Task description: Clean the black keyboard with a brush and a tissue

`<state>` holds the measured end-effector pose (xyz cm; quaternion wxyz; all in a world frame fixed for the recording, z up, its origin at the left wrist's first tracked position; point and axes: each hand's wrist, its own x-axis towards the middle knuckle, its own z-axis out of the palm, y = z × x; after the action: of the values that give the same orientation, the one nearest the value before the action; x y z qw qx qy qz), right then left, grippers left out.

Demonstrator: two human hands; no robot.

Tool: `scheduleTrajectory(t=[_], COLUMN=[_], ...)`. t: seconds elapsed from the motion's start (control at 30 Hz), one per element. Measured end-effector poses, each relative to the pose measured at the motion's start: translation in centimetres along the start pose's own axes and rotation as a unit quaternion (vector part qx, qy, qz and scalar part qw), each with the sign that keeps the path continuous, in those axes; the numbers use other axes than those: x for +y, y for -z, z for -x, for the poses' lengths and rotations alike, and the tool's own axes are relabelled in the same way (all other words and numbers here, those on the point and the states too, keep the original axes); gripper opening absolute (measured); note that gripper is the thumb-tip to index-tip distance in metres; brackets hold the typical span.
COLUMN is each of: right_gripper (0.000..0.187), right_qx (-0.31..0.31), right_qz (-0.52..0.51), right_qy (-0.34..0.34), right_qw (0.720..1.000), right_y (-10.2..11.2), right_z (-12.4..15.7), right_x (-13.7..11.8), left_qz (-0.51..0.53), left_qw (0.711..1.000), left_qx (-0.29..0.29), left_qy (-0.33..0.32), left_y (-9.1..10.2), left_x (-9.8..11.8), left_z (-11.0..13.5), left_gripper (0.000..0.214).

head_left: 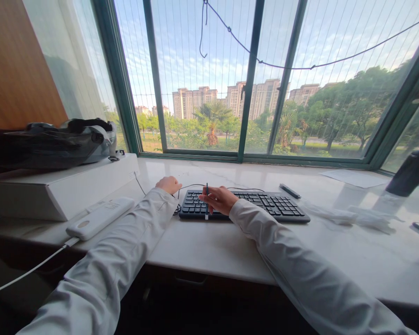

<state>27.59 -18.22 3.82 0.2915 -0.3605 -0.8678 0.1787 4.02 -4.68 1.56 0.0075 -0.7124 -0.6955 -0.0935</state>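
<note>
A black full-size keyboard (265, 204) lies on the pale marble-look sill, its number pad to the right. Over its left part, my right hand (220, 200) pinches a slim dark stick (207, 190) upright; the small pale lower tip, perhaps a brush end, is low over the keyboard's front edge. My left hand (169, 184) rests as a loose fist just left of the keyboard's far corner. Whatever its curled fingers may hold is hidden from me. A thin black cable (192, 185) runs behind the keyboard and beside that fist.
To the left, a white power strip (101, 217) lies before a white box (101, 177) bearing a black bag-like bundle (63, 142). On the right are a small black stick-shaped object (289, 190), crumpled clear plastic (352, 216), paper (354, 177) and a dark cylinder (410, 174). Windows stand behind.
</note>
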Motion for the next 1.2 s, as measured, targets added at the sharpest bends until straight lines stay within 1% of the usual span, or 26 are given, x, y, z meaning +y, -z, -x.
scheduleTrajectory(t=[0.03,0.1,0.17,0.23,0.3,0.37,0.47,0.6,0.7,0.8,0.9,1.03,1.2], right_gripper=[0.031,0.033,0.032,0.029,0.027,0.026,0.026,0.025,0.026,0.026,0.027,0.029,0.029], right_qx=[0.006,0.046,0.101,0.142,0.165,0.174,0.152,0.106,0.087,0.055,0.041,0.048,0.070], right_qz=[-0.007,0.001,0.049,0.115,0.158,0.167,0.138,0.075,0.065,0.076,0.093,0.142,0.200], right_qy=[-0.004,-0.017,-0.032,-0.045,-0.052,-0.055,-0.048,-0.015,0.002,0.015,0.013,0.000,-0.022], right_qw=[1.000,0.999,0.993,0.982,0.972,0.969,0.978,0.991,0.994,0.995,0.995,0.989,0.977], right_y=[0.1,0.6,1.2,1.7,2.0,2.1,2.3,2.5,2.6,2.8,2.9,3.0,2.5], right_z=[0.0,0.0,-0.2,-0.4,-0.5,-0.6,-0.5,-0.5,-0.5,-0.4,-0.3,-0.1,-0.3], right_x=[-0.1,0.1,0.7,1.6,2.6,3.3,3.8,3.8,4.1,4.6,4.8,4.6,4.3], left_qz=[-0.001,-0.003,-0.002,-0.003,-0.005,-0.006,-0.005,-0.003,-0.001,0.002,0.002,-0.001,-0.002], left_qw=[1.000,1.000,1.000,1.000,1.000,1.000,1.000,1.000,1.000,1.000,1.000,1.000,1.000], left_qx=[0.002,0.005,0.006,0.005,0.005,0.005,0.005,0.006,0.008,0.008,0.006,0.003,0.003], left_qy=[-0.002,-0.006,-0.006,-0.007,-0.009,-0.012,-0.010,-0.010,-0.009,-0.009,-0.008,-0.010,-0.008], left_y=[0.0,-0.1,-0.3,-0.4,-0.4,-0.4,-0.4,-0.5,-0.5,-0.5,-0.4,-0.2,-0.3], left_x=[0.0,-0.1,-0.2,-0.2,-0.3,-0.3,-0.3,-0.3,-0.4,-0.3,-0.3,-0.1,-0.2], left_z=[0.0,-0.1,-0.2,-0.3,-0.4,-0.4,-0.4,-0.5,-0.5,-0.5,-0.4,-0.3,-0.3], left_gripper=[0.039,0.039,0.039,0.039,0.039,0.039,0.040,0.039,0.039,0.039,0.039,0.040,0.039])
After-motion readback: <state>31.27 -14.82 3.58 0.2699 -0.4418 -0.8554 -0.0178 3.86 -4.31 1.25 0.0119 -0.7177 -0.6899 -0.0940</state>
